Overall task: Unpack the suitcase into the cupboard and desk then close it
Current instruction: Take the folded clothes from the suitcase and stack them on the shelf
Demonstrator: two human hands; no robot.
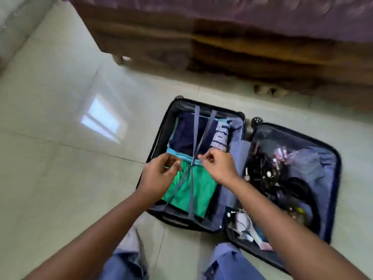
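Fingers of the left hand [161,170] curled and pinching just left of where the grey elastic packing straps [193,156] cross; fingers of the right hand [217,164] bunched and pinching at the same crossing from the right. Hard to tell, through the motion blur, whether a buckle or only webbing lies under the fingertips.

Beneath the straps: folded bright green garment [187,190] nearest, thin turquoise layer above it, folded navy garment [187,134] beyond, rolled blue-and-white patterned cloth [220,136] at the right edge. All inside the left half of the open dark navy hard-shell suitcase [159,138], lying flat on the floor. Right half behind a mesh divider, stuffed with tangled black cables [262,172], small packets and white chargers.

Likely risks: a released strap springing back and flicking against a knuckle; a one-sided tug on the webbing dragging the green fold askew and rumpling the stack; a clasp slipping from a loose pinch and needing a second try. Later on, cables snagging on the mesh and spilling small items once that half gets emptied.

No desk surface or cupboard in view. Pale glossy floor tiles [70,138] with a window reflection at left; dark wooden bed frame [242,55] along the top with purple bedding above; blue trouser knees at the bottom edge.
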